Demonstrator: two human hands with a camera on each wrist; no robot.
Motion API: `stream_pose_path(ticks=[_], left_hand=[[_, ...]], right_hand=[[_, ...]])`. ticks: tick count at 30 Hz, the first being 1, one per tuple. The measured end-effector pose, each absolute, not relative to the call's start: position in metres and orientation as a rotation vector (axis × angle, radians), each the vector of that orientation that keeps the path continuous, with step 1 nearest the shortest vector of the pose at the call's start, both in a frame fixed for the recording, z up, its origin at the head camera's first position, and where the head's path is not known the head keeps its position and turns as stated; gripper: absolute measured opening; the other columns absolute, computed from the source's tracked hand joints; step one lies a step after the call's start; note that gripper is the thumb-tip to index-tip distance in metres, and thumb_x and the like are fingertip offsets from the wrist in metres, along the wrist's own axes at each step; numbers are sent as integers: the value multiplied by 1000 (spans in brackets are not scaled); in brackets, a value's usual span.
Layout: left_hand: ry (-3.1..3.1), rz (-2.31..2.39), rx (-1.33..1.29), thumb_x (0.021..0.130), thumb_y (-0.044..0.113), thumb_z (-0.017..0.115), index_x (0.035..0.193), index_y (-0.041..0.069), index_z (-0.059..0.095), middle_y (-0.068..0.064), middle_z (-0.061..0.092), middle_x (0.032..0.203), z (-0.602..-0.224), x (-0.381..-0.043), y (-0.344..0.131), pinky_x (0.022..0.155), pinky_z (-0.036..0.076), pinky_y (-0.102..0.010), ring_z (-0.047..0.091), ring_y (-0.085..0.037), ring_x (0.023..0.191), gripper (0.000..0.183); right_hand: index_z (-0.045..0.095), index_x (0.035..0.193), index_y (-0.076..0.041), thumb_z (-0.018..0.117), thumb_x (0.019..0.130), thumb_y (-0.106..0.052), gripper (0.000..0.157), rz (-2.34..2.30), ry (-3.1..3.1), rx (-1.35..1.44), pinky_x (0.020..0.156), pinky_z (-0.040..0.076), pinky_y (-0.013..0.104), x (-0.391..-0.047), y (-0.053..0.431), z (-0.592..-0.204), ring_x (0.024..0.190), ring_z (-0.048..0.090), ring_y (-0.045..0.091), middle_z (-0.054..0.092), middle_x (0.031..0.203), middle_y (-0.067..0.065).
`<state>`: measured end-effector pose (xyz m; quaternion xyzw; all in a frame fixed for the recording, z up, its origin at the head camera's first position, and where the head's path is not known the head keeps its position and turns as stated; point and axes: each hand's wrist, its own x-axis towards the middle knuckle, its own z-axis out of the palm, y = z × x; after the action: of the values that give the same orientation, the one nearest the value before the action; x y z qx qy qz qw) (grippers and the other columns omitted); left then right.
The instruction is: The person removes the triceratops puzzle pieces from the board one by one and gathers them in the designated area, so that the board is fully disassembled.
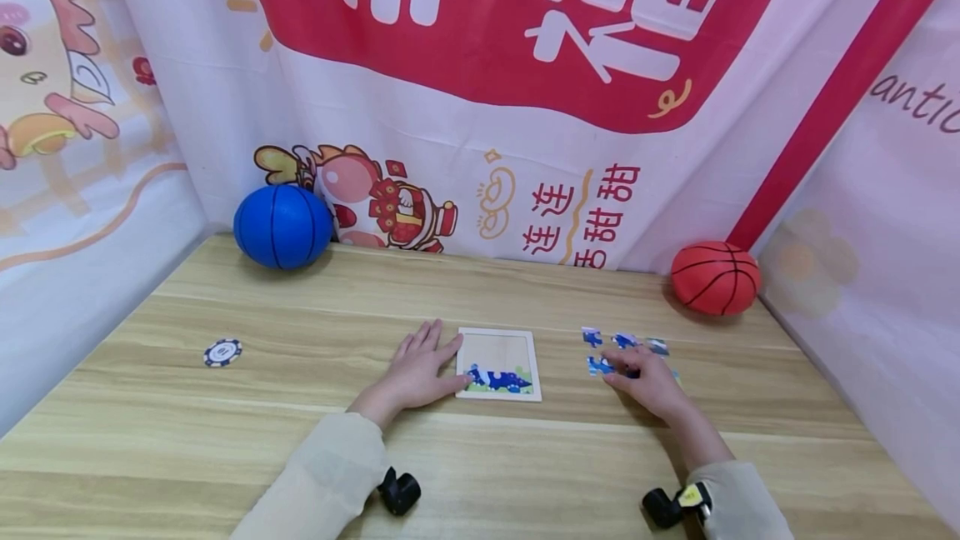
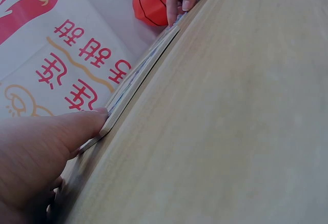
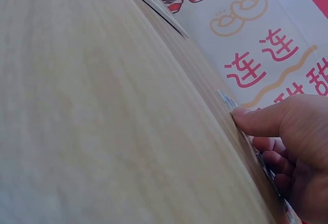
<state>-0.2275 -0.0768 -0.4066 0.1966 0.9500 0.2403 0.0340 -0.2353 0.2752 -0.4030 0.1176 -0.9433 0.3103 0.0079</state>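
Note:
A square wooden puzzle tray lies on the table in the head view, with joined blue and green puzzle pieces along its near side. My left hand rests flat beside it, fingers extended, and the thumb lies on the tray's left edge. Several loose puzzle pieces lie right of the tray. Over them is my right hand, thumb and forefinger apart around a blue piece. Its thumb comes down at the pieces in the right wrist view; the palm hides some of them.
A blue ball stands at the table's back left and a red ball at the back right. Left of the tray lies a round chip. A printed cloth hangs behind the wooden table.

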Motion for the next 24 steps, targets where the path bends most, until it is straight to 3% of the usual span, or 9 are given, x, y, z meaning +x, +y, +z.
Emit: stream_pose_path(ticks=[6,12,17,24], left_hand=[[2924,747,605,81,49,50,134,12,33,-20,9,140,-406,-227,-77,99,1,-46,1,-32,127,67],[2924,750,617,81,49,50,133,12,34,-20,10,140,-406,-227,-76,99,2,-46,1,-32,127,67],[2921,802,630,81,48,50,133,11,35,-20,11,140,-407,-227,-77,99,2,-47,2,-32,127,66],[2910,921,652,82,45,51,132,14,38,-21,14,139,-403,-223,-75,99,4,-48,6,-32,127,60]], right_hand=[[57,114,-5,64,78,-24,42,900,-2941,431,90,26,50,-233,273,-398,99,45,31,57,96,8],[54,116,-6,63,79,-27,44,1014,-2972,326,66,39,33,-231,267,-388,79,44,21,51,87,6],[52,117,-5,60,81,-26,42,1151,-2902,297,66,42,31,-230,261,-381,81,49,20,54,90,6],[57,109,-1,63,79,-11,33,1302,-2717,374,65,44,31,-223,235,-376,77,52,21,56,83,7]])
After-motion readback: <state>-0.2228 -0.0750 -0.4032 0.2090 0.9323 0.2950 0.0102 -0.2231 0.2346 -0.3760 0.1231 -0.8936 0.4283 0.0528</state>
